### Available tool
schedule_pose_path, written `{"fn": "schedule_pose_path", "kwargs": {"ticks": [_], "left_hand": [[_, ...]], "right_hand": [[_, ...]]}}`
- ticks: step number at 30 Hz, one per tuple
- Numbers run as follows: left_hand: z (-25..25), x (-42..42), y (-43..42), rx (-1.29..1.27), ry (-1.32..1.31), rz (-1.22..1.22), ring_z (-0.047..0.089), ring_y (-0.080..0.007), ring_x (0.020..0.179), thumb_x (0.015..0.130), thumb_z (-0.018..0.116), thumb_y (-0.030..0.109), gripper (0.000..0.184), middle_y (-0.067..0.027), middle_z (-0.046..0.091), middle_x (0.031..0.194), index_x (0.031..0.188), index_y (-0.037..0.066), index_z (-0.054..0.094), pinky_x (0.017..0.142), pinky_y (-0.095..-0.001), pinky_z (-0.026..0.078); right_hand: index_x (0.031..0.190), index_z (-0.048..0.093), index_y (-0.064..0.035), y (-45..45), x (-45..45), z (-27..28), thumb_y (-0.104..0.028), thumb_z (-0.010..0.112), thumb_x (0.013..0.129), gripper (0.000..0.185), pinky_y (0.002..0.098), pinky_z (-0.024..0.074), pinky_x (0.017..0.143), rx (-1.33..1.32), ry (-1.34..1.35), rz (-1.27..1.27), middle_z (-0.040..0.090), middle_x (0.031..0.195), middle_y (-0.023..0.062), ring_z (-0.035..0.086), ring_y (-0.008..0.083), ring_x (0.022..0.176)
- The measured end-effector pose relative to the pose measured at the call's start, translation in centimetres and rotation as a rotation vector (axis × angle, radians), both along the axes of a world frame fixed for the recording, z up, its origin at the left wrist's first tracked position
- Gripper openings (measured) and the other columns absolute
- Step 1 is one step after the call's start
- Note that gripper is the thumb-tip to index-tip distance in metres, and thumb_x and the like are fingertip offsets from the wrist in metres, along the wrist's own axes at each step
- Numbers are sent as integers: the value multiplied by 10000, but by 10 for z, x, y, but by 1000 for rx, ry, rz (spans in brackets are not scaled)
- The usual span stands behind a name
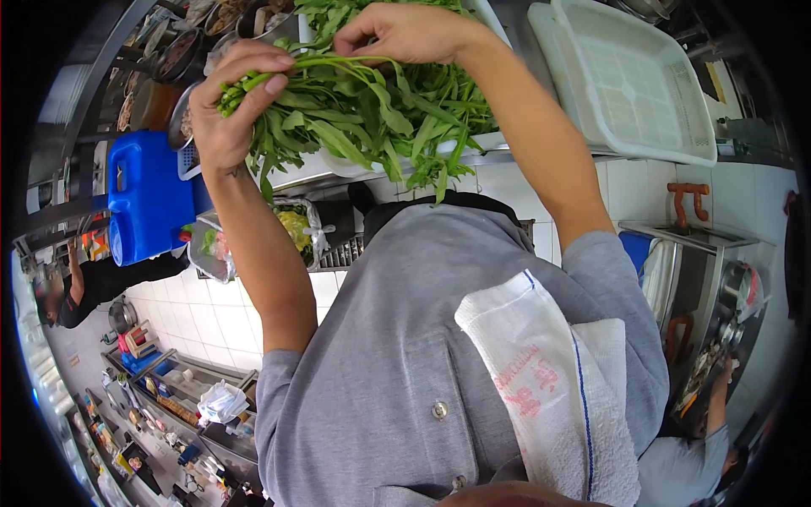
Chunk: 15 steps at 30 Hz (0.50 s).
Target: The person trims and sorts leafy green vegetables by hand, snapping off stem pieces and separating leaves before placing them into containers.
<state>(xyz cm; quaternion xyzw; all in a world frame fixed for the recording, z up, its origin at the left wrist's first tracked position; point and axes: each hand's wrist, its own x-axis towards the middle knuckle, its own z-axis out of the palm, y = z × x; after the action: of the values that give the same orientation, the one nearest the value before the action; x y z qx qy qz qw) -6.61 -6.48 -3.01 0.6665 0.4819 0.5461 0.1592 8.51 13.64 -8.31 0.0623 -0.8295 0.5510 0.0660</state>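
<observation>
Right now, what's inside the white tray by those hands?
Leafy greens show inside the white tray, beyond the bunch held in the left hand. Those greens and the bunch cover its bottom, so anything underneath can't be seen.

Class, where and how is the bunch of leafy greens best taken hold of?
Probably by the gathered stems, coming from the person's left and closing around them, as the left hand does. There the bunch of leafy greens is narrow and compact; toward the right its leaves spread and droop, a looser hold.
</observation>
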Motion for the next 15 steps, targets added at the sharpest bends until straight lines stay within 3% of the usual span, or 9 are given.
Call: {"fn": "schedule_pose_path", "kwargs": {"ticks": [2,4,6,8,9,10,13,15], "left_hand": [[-1,-2,-2,39,-40,-3,614,-233,948,769,700,-20,168,-145,678,999,934,-52,713,894,-334,451],[-3,-1,-2,106,-125,0,606,-231,903,782,703,24,183,-148,670,956,944,-61,699,867,-338,450],[-7,-4,-3,178,-211,-6,598,-229,857,796,707,68,211,-150,662,914,955,-70,685,840,-342,449],[-7,-8,-1,160,-508,-327,563,-211,751,835,695,133,274,-132,630,803,1003,-79,651,771,-346,433],[-7,-2,1,199,-601,-258,514,-165,667,844,693,98,262,-110,601,726,1030,-75,627,675,-303,411],[-5,2,5,201,-601,-260,514,-165,667,844,693,98,262,-110,601,726,1030,-75,627,675,-303,411],[4,20,16,-27,-504,291,576,-105,701,854,720,71,193,-59,651,782,998,-44,663,635,-218,438],[6,36,33,-45,-477,339,584,-109,719,848,729,72,226,-61,650,796,1027,-53,669,660,-221,440]], "right_hand": [[939,681,-12,2,3,-1,-212,643,918,205,297,483,676,-52,13,-38,662,773,26,622,131,759],[971,640,-23,1,13,4,-180,503,1024,214,270,440,689,-320,169,-353,632,811,21,528,106,724],[939,611,-18,10,17,8,-179,480,1036,229,269,443,710,-182,202,-493,632,823,33,536,109,745],[931,597,-18,18,20,10,-170,466,1042,229,272,448,720,-415,394,-734,624,801,41,536,112,743],[909,571,-17,21,24,14,-162,448,1050,237,270,451,707,-337,403,-766,616,783,40,538,116,728],[909,571,-17,22,26,15,-162,448,1050,237,270,451,707,-334,404,-767,616,783,40,538,116,728],[898,553,-23,0,32,32,-165,457,1044,226,278,453,652,-309,472,-548,612,753,37,549,118,687],[897,534,-25,-21,34,52,-172,476,1032,209,296,454,603,-52,371,-503,603,719,53,562,129,645]]}}
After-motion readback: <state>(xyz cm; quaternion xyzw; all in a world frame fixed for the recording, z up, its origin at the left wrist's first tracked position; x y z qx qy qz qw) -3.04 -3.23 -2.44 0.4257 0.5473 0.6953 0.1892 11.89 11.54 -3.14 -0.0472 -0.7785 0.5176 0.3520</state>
